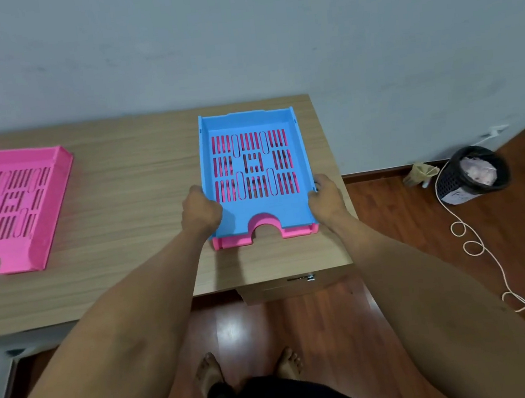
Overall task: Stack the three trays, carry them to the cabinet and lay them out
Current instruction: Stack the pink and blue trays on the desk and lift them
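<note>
A blue slotted tray (pixel 261 210) lies on top of a pink tray (pixel 233 241) at the right end of the wooden desk (pixel 128 181). Only the pink tray's front edge and bits through the slots show. My left hand (pixel 202 212) grips the blue tray's left side near the front. On the right side, my right hand (pixel 327 201) holds the same tray. A second pink tray (pixel 13 207) sits alone at the desk's left, partly cut off by the frame.
The desk stands against a pale wall. A drawer unit (pixel 297 285) sits under its right end. On the wooden floor to the right are a black waste basket (pixel 471 175) and a looping white cord (pixel 476 249). My bare feet (pixel 247 367) stand below.
</note>
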`<state>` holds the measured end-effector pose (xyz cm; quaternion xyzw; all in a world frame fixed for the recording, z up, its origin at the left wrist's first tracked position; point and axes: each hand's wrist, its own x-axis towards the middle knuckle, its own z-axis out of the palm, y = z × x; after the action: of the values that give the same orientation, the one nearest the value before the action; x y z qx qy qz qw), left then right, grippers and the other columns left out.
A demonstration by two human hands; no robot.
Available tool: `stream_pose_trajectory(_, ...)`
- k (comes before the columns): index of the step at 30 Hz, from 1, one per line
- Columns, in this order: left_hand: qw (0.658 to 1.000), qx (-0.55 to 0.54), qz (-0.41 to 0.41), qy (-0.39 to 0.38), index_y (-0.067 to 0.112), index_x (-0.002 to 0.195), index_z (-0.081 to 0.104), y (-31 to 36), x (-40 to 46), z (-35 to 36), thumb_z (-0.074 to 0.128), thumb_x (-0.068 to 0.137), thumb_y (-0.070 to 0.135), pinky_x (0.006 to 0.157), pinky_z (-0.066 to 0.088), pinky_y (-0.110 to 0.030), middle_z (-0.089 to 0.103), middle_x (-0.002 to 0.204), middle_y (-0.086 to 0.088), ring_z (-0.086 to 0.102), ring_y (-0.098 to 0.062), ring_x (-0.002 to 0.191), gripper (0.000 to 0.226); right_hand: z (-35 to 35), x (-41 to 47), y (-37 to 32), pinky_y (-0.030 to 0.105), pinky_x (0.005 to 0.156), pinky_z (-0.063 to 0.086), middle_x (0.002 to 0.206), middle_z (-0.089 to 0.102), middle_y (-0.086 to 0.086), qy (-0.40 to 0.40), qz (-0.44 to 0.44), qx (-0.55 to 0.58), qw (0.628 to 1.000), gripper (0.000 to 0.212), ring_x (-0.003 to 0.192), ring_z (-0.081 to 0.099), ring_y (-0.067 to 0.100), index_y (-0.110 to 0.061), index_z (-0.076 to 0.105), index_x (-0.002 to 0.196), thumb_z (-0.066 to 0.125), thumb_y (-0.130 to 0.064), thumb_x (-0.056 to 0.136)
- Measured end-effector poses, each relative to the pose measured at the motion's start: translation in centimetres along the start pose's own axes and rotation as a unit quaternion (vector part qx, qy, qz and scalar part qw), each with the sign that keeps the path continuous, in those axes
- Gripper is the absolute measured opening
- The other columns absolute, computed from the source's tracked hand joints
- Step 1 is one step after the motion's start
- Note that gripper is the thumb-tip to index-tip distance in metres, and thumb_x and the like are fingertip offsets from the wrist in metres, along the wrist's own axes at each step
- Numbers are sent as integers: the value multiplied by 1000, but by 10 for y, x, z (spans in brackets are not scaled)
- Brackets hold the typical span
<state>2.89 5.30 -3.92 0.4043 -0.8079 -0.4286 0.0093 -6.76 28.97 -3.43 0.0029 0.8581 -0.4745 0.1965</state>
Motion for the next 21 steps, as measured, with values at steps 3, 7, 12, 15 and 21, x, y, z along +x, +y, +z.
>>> stream_pose_trajectory(3,999,-38,-5,-17,9,126,46,-5,1,-1,51,103,20,83,61,-44,62,113,-7,65,-23,99,26,-5,1,1,26,64,57,105,69,-6,-24,30,56,998,17,88,72,8,-23,53,123,51,-22,106)
stream_pose_trajectory(7,989,-122,-61,-63,17,129,38,-13,-1,1,41,109,28,83,60,-44,62,117,-8,67,-23,101,24,-7,0,7,29,67,54,96,76,-2,-59,87,123,987,20,81,74,11,-23,60,113,43,-32,108)
stream_pose_trajectory(12,978,-168,-84,-88,17,131,38,-19,-1,4,40,110,32,70,60,-36,62,117,-6,68,-16,93,26,-6,1,12,28,66,50,95,76,-2,-62,82,124,987,20,80,73,11,-27,61,105,42,-33,109)
stream_pose_trajectory(15,975,-179,-86,-96,17,131,38,-19,0,3,40,110,33,73,61,-38,63,122,-9,71,-23,105,27,-5,3,12,30,68,51,99,76,1,-69,80,117,988,22,85,73,13,-23,61,111,41,-33,109)
stream_pose_trajectory(21,981,-151,-90,-82,14,131,44,-19,5,-1,45,107,39,72,56,-37,63,128,-11,66,-24,106,35,-5,-1,0,32,68,56,88,61,-14,6,28,-11,1000,17,80,70,10,-21,48,112,41,-35,109)
